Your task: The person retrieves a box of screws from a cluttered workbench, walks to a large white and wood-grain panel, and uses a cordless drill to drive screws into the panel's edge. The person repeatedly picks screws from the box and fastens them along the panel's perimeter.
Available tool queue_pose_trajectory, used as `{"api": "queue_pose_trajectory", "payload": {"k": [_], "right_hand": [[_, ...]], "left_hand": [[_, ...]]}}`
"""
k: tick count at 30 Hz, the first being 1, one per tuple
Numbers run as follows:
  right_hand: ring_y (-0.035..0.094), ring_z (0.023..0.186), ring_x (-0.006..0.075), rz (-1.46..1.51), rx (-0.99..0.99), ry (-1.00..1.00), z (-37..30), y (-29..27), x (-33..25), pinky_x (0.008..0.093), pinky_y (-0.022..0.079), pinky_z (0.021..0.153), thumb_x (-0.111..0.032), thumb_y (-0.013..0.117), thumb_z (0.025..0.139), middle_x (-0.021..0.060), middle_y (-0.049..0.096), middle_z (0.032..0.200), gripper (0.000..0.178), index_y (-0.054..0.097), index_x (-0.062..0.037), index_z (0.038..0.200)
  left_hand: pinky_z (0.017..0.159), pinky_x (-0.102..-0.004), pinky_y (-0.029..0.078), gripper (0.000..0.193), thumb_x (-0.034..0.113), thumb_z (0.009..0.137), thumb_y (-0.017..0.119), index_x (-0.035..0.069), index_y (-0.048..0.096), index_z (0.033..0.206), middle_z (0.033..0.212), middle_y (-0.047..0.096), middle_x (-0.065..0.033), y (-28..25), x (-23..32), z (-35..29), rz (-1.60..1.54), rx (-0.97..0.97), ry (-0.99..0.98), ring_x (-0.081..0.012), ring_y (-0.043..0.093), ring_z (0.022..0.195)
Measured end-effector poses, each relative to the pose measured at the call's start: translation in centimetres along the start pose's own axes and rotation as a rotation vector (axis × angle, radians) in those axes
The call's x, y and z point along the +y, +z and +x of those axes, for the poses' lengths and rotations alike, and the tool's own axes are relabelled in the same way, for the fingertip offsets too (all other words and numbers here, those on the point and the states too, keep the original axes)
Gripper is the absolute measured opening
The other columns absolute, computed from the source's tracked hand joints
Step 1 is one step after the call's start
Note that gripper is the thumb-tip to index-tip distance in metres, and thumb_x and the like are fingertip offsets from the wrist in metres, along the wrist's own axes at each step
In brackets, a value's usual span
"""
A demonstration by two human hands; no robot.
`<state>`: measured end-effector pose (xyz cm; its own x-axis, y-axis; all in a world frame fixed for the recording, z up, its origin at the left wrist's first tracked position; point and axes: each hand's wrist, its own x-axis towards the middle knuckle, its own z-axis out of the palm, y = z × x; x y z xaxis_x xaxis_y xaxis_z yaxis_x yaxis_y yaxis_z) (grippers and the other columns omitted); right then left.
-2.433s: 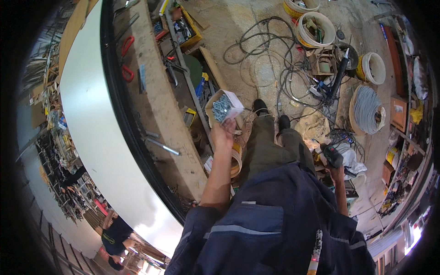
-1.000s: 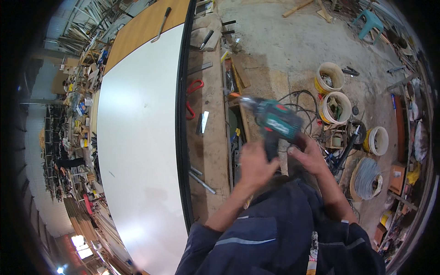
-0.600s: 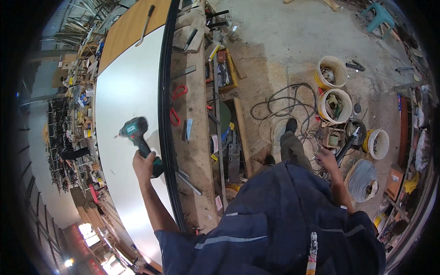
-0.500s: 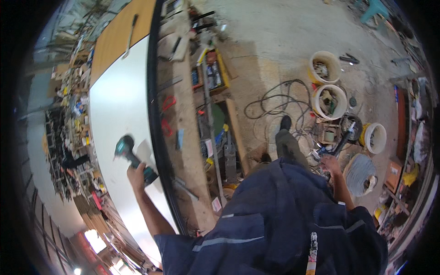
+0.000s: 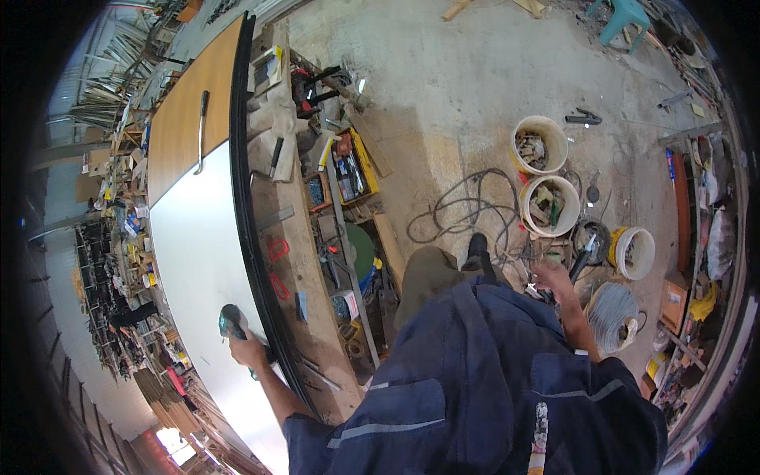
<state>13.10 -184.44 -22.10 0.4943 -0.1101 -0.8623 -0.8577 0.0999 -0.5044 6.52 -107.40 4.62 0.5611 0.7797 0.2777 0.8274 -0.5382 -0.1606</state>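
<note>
My left hand point(image 5: 248, 351) is wrapped round the handle of a teal and black cordless drill point(image 5: 229, 321). The drill is over the white part of a long door-like panel point(image 5: 198, 261), close to its black edge; whether it touches the surface, I cannot tell. On the panel's wood-coloured end lies a long bar with a dark grip point(image 5: 203, 127). At my right side, my right hand point(image 5: 554, 279) hangs with its fingers curled inward. Something small and pale shows by its fingertips, too small to name.
Beside the panel runs a plank bench point(image 5: 305, 277) with red-handled tools point(image 5: 277, 252) and a yellow toolbox point(image 5: 360, 166). Black cable point(image 5: 467, 206) loops over the floor. Waste-filled buckets point(image 5: 550, 206) and a coil of grey wire point(image 5: 611, 317) stand to my right.
My left hand has drawn the drill back toward my body and closer to the panel's black edge. My legs have shifted in a step, and the whole view has moved a little.
</note>
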Motion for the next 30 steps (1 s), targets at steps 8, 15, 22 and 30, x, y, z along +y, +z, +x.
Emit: {"api": "queue_pose_trajectory", "payload": {"k": [8, 15, 22, 30], "right_hand": [[0.068, 0.071, 0.022, 0.44, -0.421, 0.039, 10.6, -3.5, 4.3, 0.0321, 0.052, 0.052, -0.017, 0.062, 0.099, 0.012, 0.069, 0.092, 0.019, 0.064, -0.0002, 0.107], [0.06, 0.063, 0.0148, -0.044, -0.048, -0.021, 9.7, 1.4, -5.2, 0.0302, 0.043, 0.05, -0.012, 0.064, 0.096, 0.0062, 0.062, 0.078, 0.012, 0.061, -0.0073, 0.085], [0.062, 0.073, 0.019, -0.389, 0.086, -0.054, 11.1, 8.3, -13.0, 0.0351, 0.047, 0.062, -0.018, 0.061, 0.098, 0.0065, 0.066, 0.083, 0.017, 0.065, -0.0027, 0.091], [0.065, 0.084, 0.0238, -0.746, -0.016, -0.309, 18.9, 15.0, -31.0, 0.0406, 0.05, 0.077, -0.025, 0.059, 0.1, 0.0068, 0.07, 0.088, 0.03, 0.07, 0.0027, 0.098]], "left_hand": [[0.097, -0.046, 0.05, 0.033, 0.025, 0.098, 0.066, 0.001, 0.069, 0.12, 0.116, 0.07, -0.0229, 2.2, 28.0, -13.0, -0.731, -0.498, 0.508, -0.0405, 0.065, 0.112], [0.091, -0.0513, 0.053, 0.046, 0.042, 0.102, 0.055, 0.0, 0.07, 0.114, 0.108, 0.069, -0.0299, 13.3, 40.5, -11.5, -0.403, -1.348, 0.851, -0.0443, 0.068, 0.106], [0.069, -0.0392, 0.057, 0.031, 0.027, 0.098, 0.067, -0.003, 0.072, 0.091, 0.083, 0.073, -0.0179, 9.8, 57.6, 3.5, -0.677, -1.311, 0.785, -0.0261, 0.073, 0.076], [0.078, -0.0304, 0.055, 0.033, 0.027, 0.102, 0.065, -0.004, 0.072, 0.099, 0.089, 0.074, -0.0085, 2.4, 70.1, 15.0, -1.165, -1.573, 0.47, -0.0157, 0.069, 0.082]]}}
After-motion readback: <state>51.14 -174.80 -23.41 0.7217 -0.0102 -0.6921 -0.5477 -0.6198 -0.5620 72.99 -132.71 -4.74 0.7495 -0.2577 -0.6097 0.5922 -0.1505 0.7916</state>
